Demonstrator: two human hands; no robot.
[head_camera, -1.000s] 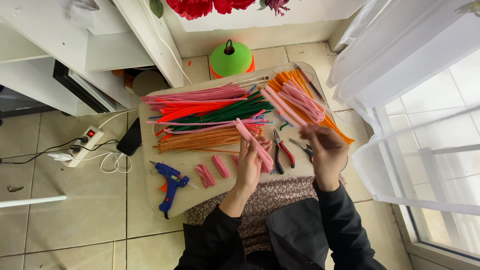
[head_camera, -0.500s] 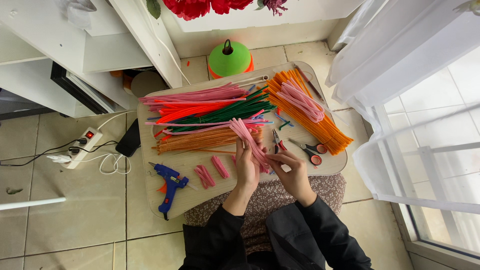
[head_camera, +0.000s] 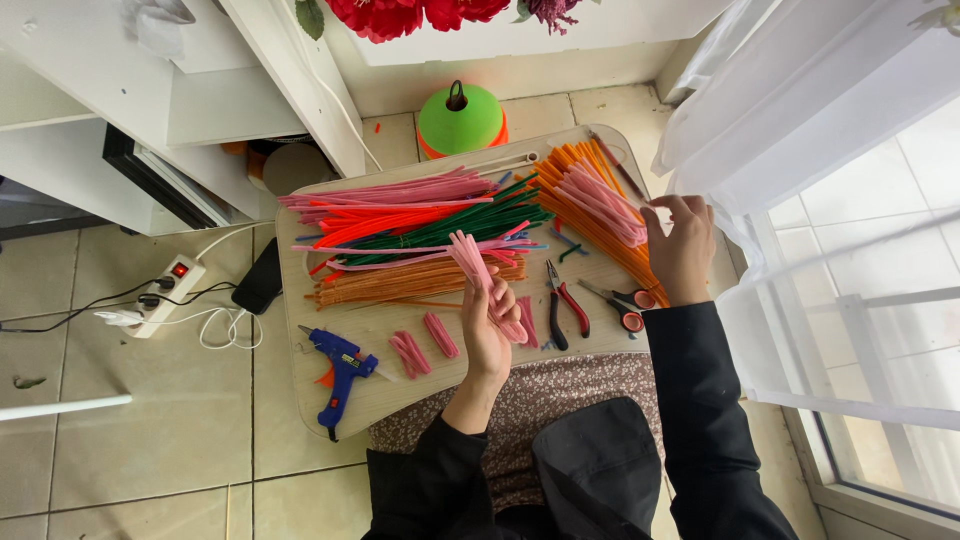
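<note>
My left hand (head_camera: 488, 328) grips a bundle of folded pink pipe cleaners (head_camera: 470, 256) over the middle of a wooden lap tray (head_camera: 375, 330). My right hand (head_camera: 682, 248) is out at the tray's right edge, fingers at the end of a pink pipe cleaner pile (head_camera: 600, 200) lying on orange ones (head_camera: 590, 225); whether it grasps a strand I cannot tell. Piles of pink, red, green and orange pipe cleaners (head_camera: 420, 235) cover the tray's far half. Short pink pieces (head_camera: 425, 345) lie near my left hand.
A blue glue gun (head_camera: 340, 370) lies at the tray's near left. Pliers (head_camera: 562, 305) and red-handled scissors (head_camera: 622, 305) rest between my hands. A green cone (head_camera: 460, 120) stands beyond the tray. A power strip (head_camera: 165, 292) with cables lies on the tiled floor, left. White curtain (head_camera: 800, 150) hangs right.
My right hand left the spot next to my left hand and moved right and away to the pink pile at the tray's edge. The left hand kept its bundle.
</note>
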